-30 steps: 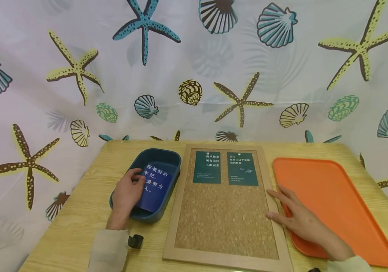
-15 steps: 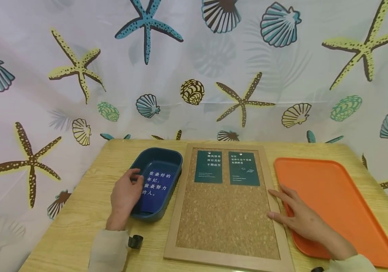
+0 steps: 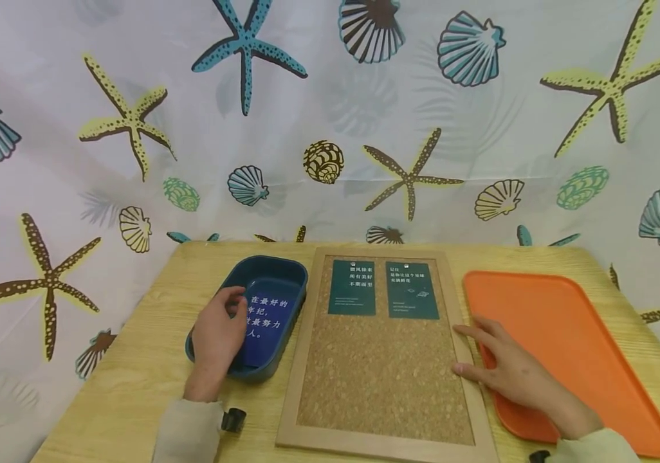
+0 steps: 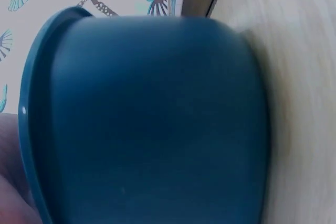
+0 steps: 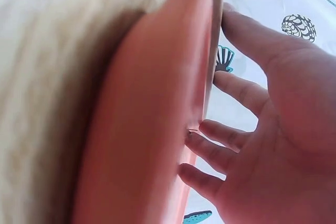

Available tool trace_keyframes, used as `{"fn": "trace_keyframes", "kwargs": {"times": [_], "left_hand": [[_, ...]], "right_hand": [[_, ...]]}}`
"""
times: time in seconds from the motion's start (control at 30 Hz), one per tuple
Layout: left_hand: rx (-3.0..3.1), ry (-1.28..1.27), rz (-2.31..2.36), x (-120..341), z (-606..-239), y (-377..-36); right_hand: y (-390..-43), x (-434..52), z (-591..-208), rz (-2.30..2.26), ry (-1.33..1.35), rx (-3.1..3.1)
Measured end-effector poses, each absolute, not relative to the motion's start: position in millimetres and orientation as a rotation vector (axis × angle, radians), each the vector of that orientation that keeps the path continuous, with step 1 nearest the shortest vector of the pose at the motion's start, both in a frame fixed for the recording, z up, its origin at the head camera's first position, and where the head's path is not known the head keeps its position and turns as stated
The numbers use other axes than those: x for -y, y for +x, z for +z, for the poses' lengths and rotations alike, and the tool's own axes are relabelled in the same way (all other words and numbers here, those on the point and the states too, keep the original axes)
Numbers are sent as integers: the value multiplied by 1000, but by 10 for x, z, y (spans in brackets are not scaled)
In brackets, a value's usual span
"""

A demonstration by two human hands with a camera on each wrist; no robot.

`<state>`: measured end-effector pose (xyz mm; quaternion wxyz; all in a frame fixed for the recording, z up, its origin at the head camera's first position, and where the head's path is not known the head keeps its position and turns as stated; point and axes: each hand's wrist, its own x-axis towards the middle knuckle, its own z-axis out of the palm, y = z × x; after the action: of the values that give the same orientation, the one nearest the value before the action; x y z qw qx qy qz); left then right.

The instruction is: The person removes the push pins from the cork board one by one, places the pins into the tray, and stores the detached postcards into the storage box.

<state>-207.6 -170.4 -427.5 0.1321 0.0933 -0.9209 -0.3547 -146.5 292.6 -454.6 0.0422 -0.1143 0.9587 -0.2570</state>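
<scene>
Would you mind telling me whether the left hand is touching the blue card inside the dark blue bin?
Touching. In the head view the left hand reaches into the dark blue bin and its fingers cover the left edge of the blue card, hiding the first printed characters.

Between the left hand (image 3: 217, 337) and right hand (image 3: 509, 370) the lower cork board (image 3: 382, 379) lies bare and open from above. Two green cards (image 3: 385, 288) fill its far end, beyond both hands. The blue bin (image 3: 269, 270) walls in the left hand; the orange tray (image 3: 567, 328) borders the right hand's outer side.
</scene>
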Motion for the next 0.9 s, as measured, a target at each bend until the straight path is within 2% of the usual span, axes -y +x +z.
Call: {"fn": "trace_keyframes", "kwargs": {"times": [0.47,0.9], "left_hand": [[2482,-33,-1118,1406,-4242,-2012],[2484,-167,-1155,1251,-4212,-1999]], "right_hand": [[-1582,-2915,-4443,-780,-321,-2897],[-1657,-2850,-4383,-806,-336,-2944]]}}
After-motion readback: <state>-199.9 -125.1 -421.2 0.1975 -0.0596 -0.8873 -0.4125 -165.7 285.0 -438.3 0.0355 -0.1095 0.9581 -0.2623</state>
